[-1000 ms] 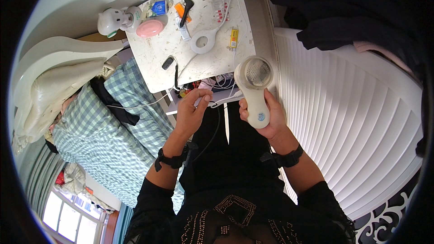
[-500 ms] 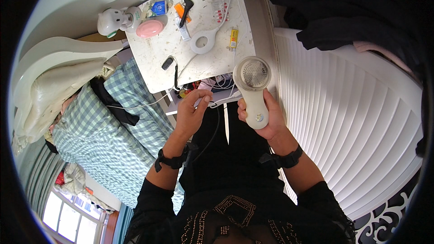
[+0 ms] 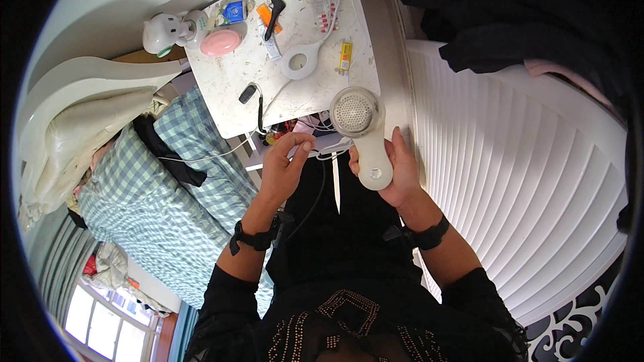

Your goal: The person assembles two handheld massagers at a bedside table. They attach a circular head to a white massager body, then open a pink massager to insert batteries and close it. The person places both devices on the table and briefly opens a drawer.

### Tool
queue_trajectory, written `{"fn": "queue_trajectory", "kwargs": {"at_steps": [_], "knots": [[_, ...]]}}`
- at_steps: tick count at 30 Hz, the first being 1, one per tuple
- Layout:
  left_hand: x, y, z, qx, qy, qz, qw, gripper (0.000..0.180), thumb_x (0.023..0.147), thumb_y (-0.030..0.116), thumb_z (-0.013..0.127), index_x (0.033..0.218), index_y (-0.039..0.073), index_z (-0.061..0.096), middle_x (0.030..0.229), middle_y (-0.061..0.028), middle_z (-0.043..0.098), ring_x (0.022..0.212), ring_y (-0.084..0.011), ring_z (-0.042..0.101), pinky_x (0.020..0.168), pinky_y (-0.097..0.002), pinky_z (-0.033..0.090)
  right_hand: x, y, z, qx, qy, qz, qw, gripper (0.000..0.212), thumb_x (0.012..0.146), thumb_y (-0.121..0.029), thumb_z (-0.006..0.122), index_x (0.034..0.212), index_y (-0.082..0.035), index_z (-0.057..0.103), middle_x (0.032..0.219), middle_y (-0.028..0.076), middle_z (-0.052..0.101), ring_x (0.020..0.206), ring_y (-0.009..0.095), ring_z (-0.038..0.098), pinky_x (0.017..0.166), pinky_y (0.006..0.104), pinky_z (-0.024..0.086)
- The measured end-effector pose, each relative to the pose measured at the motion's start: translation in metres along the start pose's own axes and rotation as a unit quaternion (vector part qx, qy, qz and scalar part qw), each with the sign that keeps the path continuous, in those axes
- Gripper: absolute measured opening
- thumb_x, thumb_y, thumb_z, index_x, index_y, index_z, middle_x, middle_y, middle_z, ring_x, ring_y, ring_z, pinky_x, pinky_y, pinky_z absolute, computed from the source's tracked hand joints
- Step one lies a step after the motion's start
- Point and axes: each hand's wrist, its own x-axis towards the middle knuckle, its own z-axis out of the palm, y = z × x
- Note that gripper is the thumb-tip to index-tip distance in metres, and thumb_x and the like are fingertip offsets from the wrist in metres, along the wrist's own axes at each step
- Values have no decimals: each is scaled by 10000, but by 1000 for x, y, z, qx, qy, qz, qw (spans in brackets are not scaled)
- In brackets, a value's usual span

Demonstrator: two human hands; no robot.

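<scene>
My right hand holds a white fabric shaver by its handle, thumb raised along the side. The shaver's round, perforated metal head faces up under a clear guard, over the table's near edge. My left hand is closed in a pinch to the left of the shaver, apart from it. Whatever its fingertips hold is too small to make out. A thin dark cord runs beside these fingers down toward my left wrist. Behind both hands, an open drawer holds cables and small things.
A white table bears a ring-headed white lamp, a pink oval case, a black-handled razor and a yellow packet. On the left is a bed with checked bedding; on the right, a white slatted door.
My right hand has turned the fabric shaver, so its head has swung left and a little down. My right thumb now sticks up more. The left hand has stayed in place.
</scene>
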Motion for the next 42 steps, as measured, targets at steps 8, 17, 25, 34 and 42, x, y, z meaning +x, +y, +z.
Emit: {"fn": "queue_trajectory", "kwargs": {"at_steps": [8,17,25,34,42], "knots": [[-1,-1,0,1,-8,-6,1000,136,905,110,571,954,-2,633,857,-87,652,825,-176,627,756,-279,464,0,10,-3,-188,45,-51,980,572,1008,-469,173,1092,-40,544,860,59,582,751,139,545,742,287,453],[-2,-1,1,1,-7,1,1000,145,907,116,570,950,-6,636,864,-91,656,835,-184,630,767,-282,466,-3,14,-2,-244,55,-84,964,560,984,-520,299,1120,-35,542,833,40,567,721,112,528,693,253,445],[-5,-2,2,-6,-4,5,1000,138,903,104,572,951,-9,635,876,-98,659,844,-189,633,778,-285,469,-5,15,-3,-280,53,-98,953,633,972,-553,306,1225,-8,507,838,37,555,732,102,513,694,245,441],[-8,-9,3,-5,1,6,1000,130,896,101,576,938,-11,629,876,-94,660,846,-193,636,775,-286,472,-5,15,1,-311,65,-96,943,617,989,-540,180,1047,-56,559,817,23,557,715,100,512,686,245,420],[-8,-5,4,2,-3,11,1000,127,897,95,574,935,-14,628,871,-92,659,834,-182,634,768,-282,473,-5,17,-3,-262,54,-86,960,575,985,-524,294,1119,-25,545,811,43,559,709,109,524,680,247,433]]}}
